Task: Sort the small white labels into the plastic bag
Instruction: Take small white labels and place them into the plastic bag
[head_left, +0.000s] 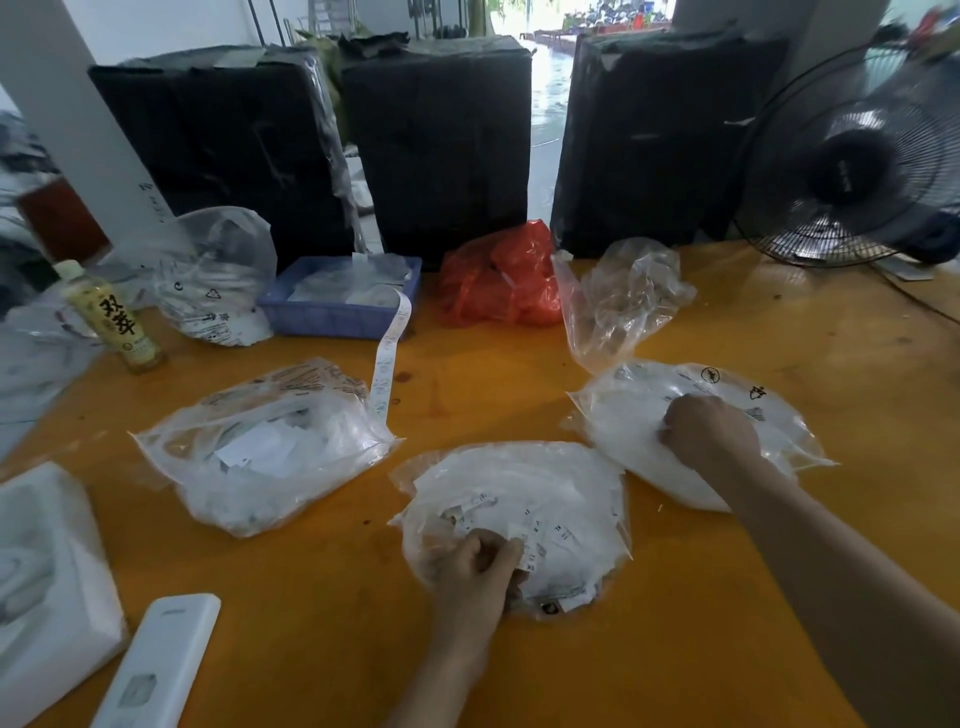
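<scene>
A clear plastic bag (550, 478) full of small white labels (540, 525) lies in the near middle of the orange table. My left hand (480, 569) sits at its near edge, fingers curled and pinching a few labels. A second clear bag (639, 415) of white labels lies to the right. My right hand (709, 431) rests on top of it with curled fingers; whether it holds anything is hidden. A third bag (270, 447) of labels lies to the left.
A blue tray (337, 312) with a label strip (387, 358) hanging out, a red bag (498, 280), a crumpled clear bag (618, 301) and a bottle (111, 317) stand further back. Black wrapped bales (441, 145) line the far edge. A fan (857, 161) is at right, a white remote (156, 670) near left.
</scene>
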